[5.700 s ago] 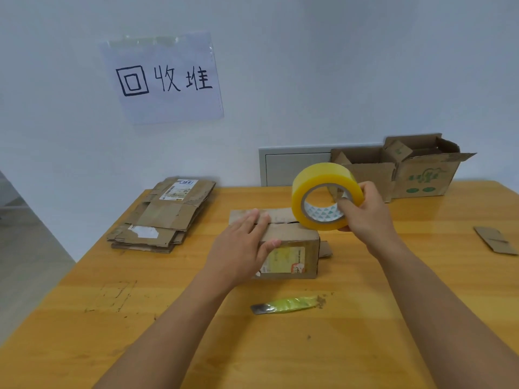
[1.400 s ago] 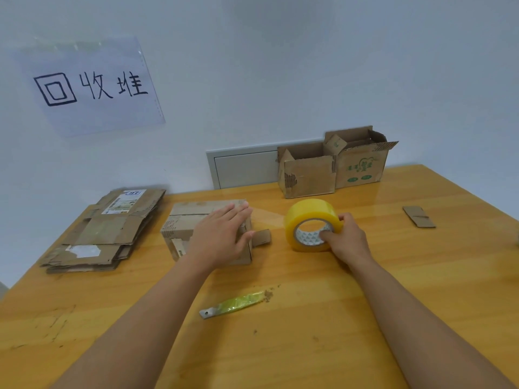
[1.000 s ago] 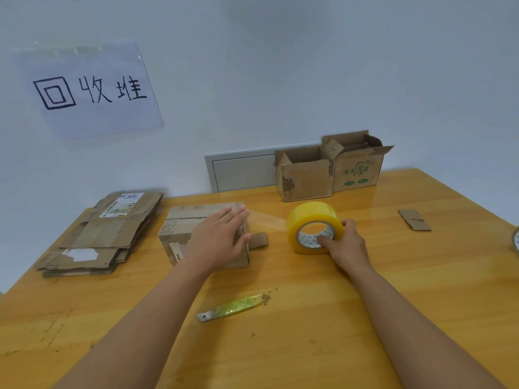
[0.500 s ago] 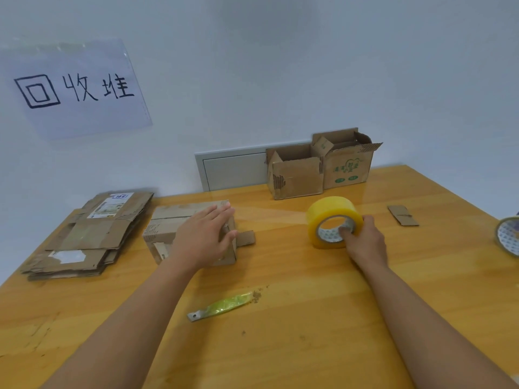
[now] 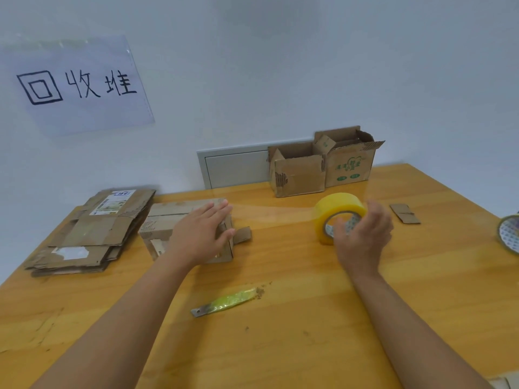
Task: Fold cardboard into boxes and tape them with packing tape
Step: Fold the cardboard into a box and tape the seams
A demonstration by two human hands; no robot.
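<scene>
While my left hand presses flat, fingers together, on the small brown cardboard box, my right hand grips the yellow packing-tape roll, clear tape stretching from box to roll.

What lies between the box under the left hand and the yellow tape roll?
In the head view, a pulled-out strip of clear tape spans from the box to the tape roll, above bare table.

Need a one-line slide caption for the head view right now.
Left hand flat on small cardboard box, right hand on yellow tape roll, tape strip stretched between them.
</scene>
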